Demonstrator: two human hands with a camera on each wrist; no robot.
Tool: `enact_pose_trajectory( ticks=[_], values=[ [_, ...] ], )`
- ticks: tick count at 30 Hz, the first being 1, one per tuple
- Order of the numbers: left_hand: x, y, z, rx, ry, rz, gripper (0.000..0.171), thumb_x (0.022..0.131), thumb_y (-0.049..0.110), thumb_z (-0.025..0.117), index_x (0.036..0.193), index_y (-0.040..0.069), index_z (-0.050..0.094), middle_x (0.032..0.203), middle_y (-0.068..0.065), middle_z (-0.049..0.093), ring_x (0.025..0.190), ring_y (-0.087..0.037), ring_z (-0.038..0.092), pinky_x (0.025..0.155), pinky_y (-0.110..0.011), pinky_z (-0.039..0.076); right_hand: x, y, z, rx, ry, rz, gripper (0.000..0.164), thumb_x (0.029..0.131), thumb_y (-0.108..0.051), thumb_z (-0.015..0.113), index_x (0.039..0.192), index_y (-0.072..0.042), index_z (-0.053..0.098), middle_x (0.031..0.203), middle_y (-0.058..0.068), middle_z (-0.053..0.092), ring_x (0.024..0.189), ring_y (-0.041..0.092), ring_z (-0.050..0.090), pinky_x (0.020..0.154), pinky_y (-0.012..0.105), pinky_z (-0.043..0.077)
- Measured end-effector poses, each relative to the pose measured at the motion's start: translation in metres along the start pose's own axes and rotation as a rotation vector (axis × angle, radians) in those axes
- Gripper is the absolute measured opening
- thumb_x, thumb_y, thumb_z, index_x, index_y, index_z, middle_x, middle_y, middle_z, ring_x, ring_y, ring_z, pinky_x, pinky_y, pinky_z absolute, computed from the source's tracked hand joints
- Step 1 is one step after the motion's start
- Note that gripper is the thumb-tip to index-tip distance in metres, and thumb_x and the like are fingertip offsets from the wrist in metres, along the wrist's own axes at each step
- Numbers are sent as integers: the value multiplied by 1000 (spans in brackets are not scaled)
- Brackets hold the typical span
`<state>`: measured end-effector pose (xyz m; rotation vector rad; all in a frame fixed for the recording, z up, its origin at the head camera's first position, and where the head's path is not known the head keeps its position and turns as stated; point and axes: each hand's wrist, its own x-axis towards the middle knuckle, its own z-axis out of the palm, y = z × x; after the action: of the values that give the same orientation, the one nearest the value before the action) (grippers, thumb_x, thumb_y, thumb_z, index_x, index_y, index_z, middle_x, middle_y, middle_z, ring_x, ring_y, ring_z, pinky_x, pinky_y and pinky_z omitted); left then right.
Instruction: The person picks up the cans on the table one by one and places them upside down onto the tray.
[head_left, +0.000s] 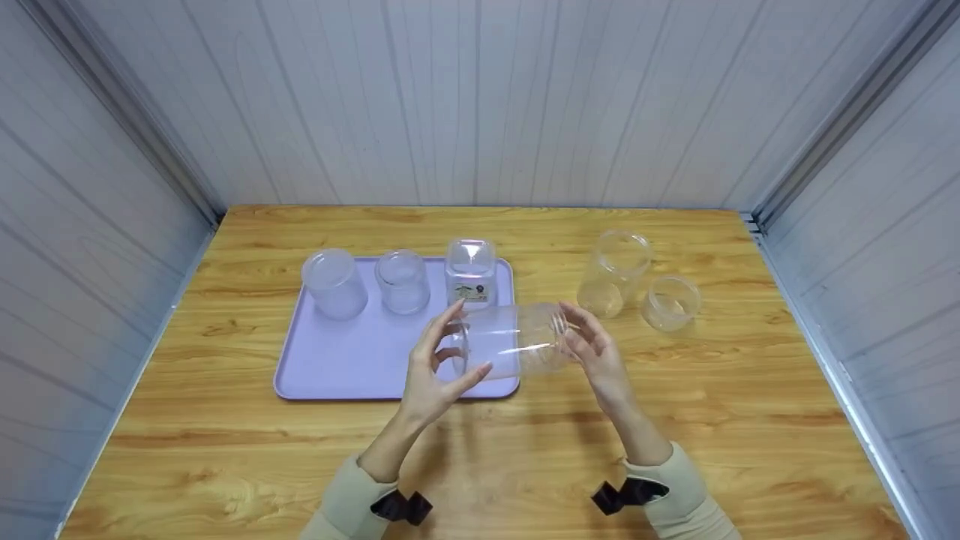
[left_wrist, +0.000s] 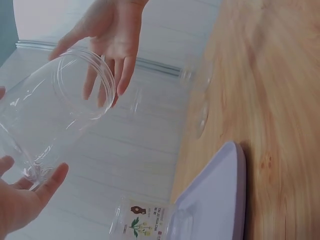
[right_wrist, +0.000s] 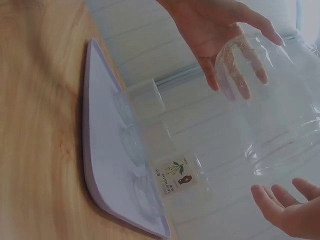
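Jars counted: 6, all clear or cloudy plastic; 3 on tray, 1 in hands, 2 on the surface (head_left: 225,450). From left: 1 tray (head_left: 337,375), purple, on the left half of the surface. Along its far edge stand 3 jars, apart from one another: cloudy jar (head_left: 334,289) at the far left corner; low jar (head_left: 403,281) near the middle of that edge; square jar (head_left: 471,266) near the far right corner, bearing 1 label (head_left: 472,292) with a plant drawn on it. Left hand (head_left: 429,386): thumb and fingers curved, grasping the base end of 1 held jar (head_left: 495,341). This jar lies on its side in the air over the tray's right edge, base to the left, ringed mouth to the right. Right hand (head_left: 600,360): thumb and fingers grasping the mouth rim. 2 sleeves (head_left: 679,491), pale, each with 1 black strap (head_left: 634,493), reach in from the near edge of the surface. Beyond the tray's right edge: tall jar (head_left: 616,274), then short jar (head_left: 671,304), just beside it and slightly closer to the surface's right edge.
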<state>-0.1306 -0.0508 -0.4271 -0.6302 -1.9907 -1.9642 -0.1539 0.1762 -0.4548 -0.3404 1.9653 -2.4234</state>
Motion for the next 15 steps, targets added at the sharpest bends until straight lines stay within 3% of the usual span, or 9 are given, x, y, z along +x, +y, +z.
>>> enact_pose_trajectory(
  ticks=[1,6,9,15],
  values=[
    [0,1,-2,18,7,-9,72,66,-5,70,128,-11,35,119,-28,42,100,-37,45,70,-49,46,5,19,-11,7,-4,-34,48,89,-15,51,127,8,37,124,21,42,109,23,47,85,38,44],
    [-3,2,-14,114,56,-54,70,66,-3,72,127,-10,38,116,-25,46,96,-33,47,67,-42,48,8,44,-27,-80,31,-109,38,85,-18,59,116,3,51,114,21,50,102,30,50,80,35,47],
    [-4,-1,-22,143,92,-73,68,66,-3,72,126,-10,39,114,-27,46,95,-34,48,65,-38,48,2,26,-19,-163,78,-78,32,84,-10,60,109,9,52,107,22,53,95,26,53,74,26,49],
    [-7,-6,-35,177,142,-121,67,67,-1,72,126,-8,41,112,-27,47,94,-34,48,64,-36,46,-1,15,-16,-280,88,-86,24,81,6,58,101,18,51,98,26,54,85,18,55,68,25,49]
  ],
)
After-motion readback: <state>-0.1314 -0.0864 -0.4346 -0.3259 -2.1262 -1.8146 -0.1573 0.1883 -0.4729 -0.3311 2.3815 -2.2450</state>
